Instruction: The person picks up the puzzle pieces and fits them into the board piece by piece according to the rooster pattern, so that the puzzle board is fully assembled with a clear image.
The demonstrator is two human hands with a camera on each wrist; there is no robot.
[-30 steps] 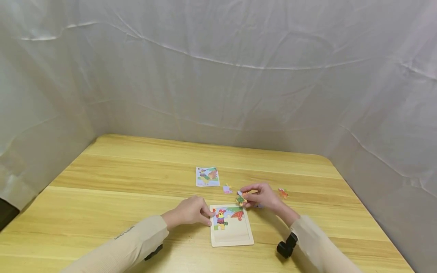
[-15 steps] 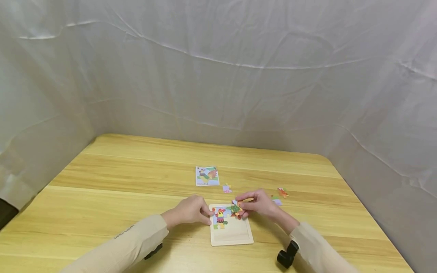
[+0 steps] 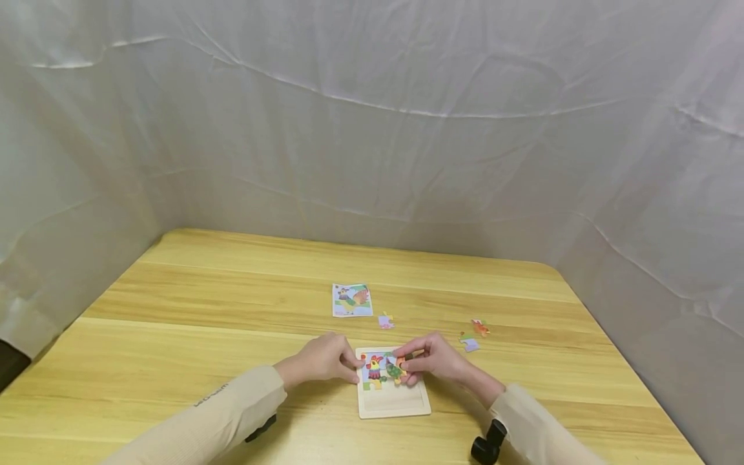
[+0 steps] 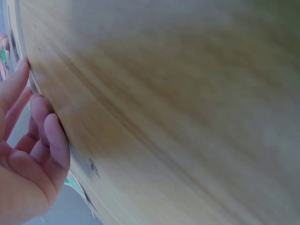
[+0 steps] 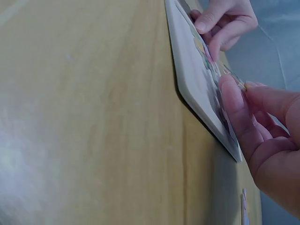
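Observation:
The wooden puzzle tray (image 3: 395,412) lies on the table, with joined rooster pieces (image 3: 374,369) across its upper part. At the tray's left edge, my left hand (image 3: 322,359) holds the rim between thumb and forefinger; its other fingers curl under in the left wrist view. My right hand (image 3: 434,359) pinches a green and orange puzzle piece (image 3: 395,371) over the tray, right of the rooster's head. In the right wrist view that piece shows edge-on between thumb and fingertips, slightly raised. My right fingers partly cover the tray's upper right corner.
A picture card (image 3: 352,300) of the rooster lies beyond the tray. One loose purple piece (image 3: 386,321) is near the card. To the right lie a red-orange piece (image 3: 480,328) and a green and lilac piece (image 3: 469,342). A grey curtain (image 3: 372,161) stands behind the table.
My right hand has carried the green and orange piece left and toward me, from beyond the tray's upper right corner to over its middle. My left hand stays on the rim.

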